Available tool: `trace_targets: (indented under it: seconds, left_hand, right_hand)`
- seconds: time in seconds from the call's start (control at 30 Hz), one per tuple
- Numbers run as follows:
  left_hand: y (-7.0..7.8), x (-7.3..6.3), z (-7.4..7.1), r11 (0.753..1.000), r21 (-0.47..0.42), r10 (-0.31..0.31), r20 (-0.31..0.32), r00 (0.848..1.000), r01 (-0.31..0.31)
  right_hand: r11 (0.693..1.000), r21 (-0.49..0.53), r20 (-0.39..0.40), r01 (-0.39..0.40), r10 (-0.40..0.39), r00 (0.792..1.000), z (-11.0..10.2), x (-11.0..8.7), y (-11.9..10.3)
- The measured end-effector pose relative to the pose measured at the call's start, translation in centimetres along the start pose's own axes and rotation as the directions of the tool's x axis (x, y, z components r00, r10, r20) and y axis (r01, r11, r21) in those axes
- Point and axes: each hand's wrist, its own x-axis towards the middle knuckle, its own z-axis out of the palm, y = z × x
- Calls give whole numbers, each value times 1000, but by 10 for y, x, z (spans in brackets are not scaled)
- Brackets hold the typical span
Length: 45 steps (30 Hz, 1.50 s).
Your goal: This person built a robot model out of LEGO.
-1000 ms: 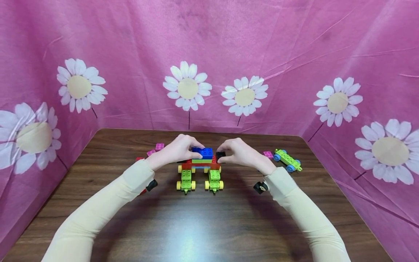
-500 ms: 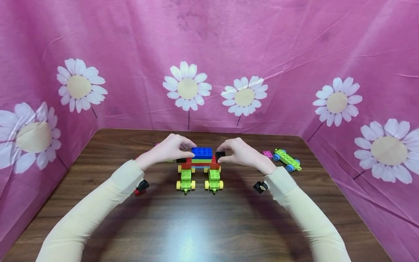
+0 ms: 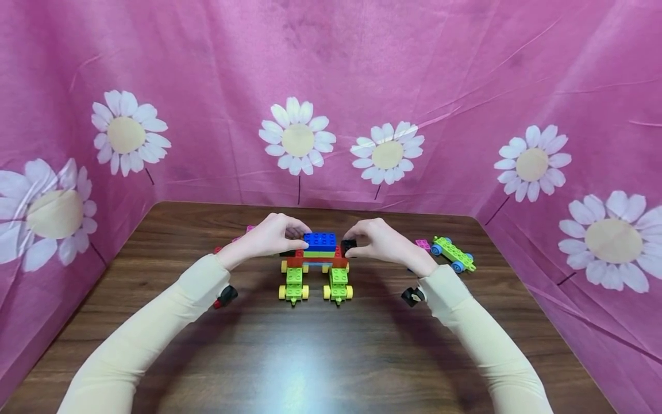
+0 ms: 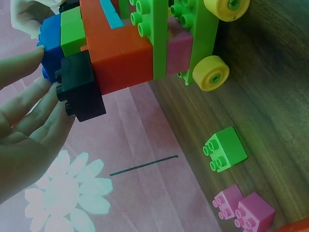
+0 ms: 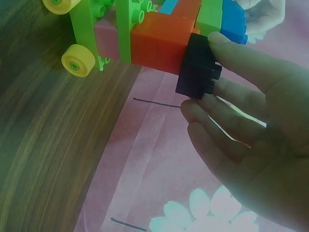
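In the middle of the table stands a toy built of bricks, with two green wheeled bases [image 3: 294, 282] and yellow wheels [image 4: 211, 72]. Red bricks [image 4: 118, 58] bridge them, topped by a light green brick [image 4: 72, 31] and a blue brick [image 3: 319, 241]. My left hand [image 3: 274, 234] pinches the blue brick's left end between thumb and fingers, beside a black brick [image 4: 82, 87] on the red. At the opposite end my right hand [image 3: 380, 238] pinches another black brick [image 5: 197, 67], thumb above and fingertips below in the right wrist view.
A green car base with blue wheels [image 3: 454, 254] and a pink brick [image 3: 422, 244] lie to the right. Loose green [image 4: 225, 150] and pink bricks [image 4: 256, 212] lie on the left, with red pieces [image 3: 217, 305] partly behind my left wrist. A pink flowered cloth [image 3: 331, 69] hangs behind.
My left hand has slid left from over the blue brick to its left end, uncovering the brick's top. The right hand and the brick build have stayed in place.
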Motion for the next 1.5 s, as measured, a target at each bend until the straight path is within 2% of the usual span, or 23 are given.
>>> trace_targets:
  seconds: [0.27, 0.43, 0.73, 0.93, 1.1, 1.27, 1.5]
  left_hand:
    - [-1, 0, 0, 1000, 3, -2, 13, 1000, 2]
    - [-2, 1, 0, 1000, 3, -2, 15, 1000, 2]
    - [0, 0, -2, 1000, 0, -5, 17, 1000, 5]
    - [-1, -1, -3, 1000, -12, 0, 21, 1000, 1]
    - [-1, 0, -3, 1000, -24, 1, 28, 1000, 0]
    - [1, -2, -4, 1000, -13, 0, 24, 1000, 0]
    - [2, -2, -4, 1000, -13, 11, 20, 1000, -11]
  right_hand:
    - [999, 37, -87, -13, 16, 996, -10, -13, 8]
    - [996, 26, -149, -81, 84, 985, -21, -30, 19]
    - [972, -27, -182, -233, 224, 957, -25, -71, 58]
    - [949, -89, -148, -304, 289, 946, -16, -102, 90]
    - [921, -101, -99, -375, 366, 925, -8, -119, 113]
    - [914, -107, -54, -392, 389, 920, -2, -126, 125]
    - [907, -90, 9, -411, 413, 911, 4, -127, 128]
